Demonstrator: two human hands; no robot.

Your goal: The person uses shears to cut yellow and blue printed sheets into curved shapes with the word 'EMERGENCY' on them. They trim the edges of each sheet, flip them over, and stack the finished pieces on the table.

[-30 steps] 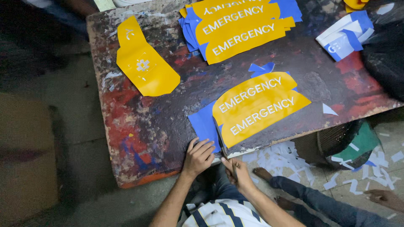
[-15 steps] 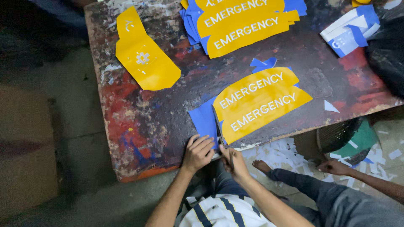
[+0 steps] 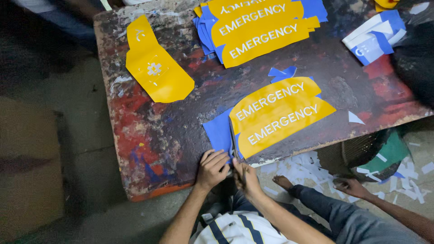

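A stack of yellow curved stickers on blue backing sheets (image 3: 275, 115) is laid near the near edge of the paint-stained work table (image 3: 149, 153), slightly right of its middle. The near left corner of the blue backing is pressed down by the left hand (image 3: 212, 169), whose fingers are spread flat and narrow against the sheet and the table top. Just to its right, at the table's near edge, the right hand (image 3: 246, 178) is seen with its fingers curled close together; something thin and dark appears to be pinched in them, but what it is cannot be told.

Farther away, at the far edge of the table, a second pile of yellow stickers on blue sheets (image 3: 257, 27) is spread. To the far left, a single yellow cut-out with a small white flower mark (image 3: 156, 68) is placed flat. At the far right, a white and blue folded sheet (image 3: 375, 38) is seen. A small blue scrap (image 3: 281, 72) lies between the two piles.

Below the table on the right, white paper offcuts (image 3: 307, 165) are scattered over the floor, and another person's hand (image 3: 350, 187) is rested near them.
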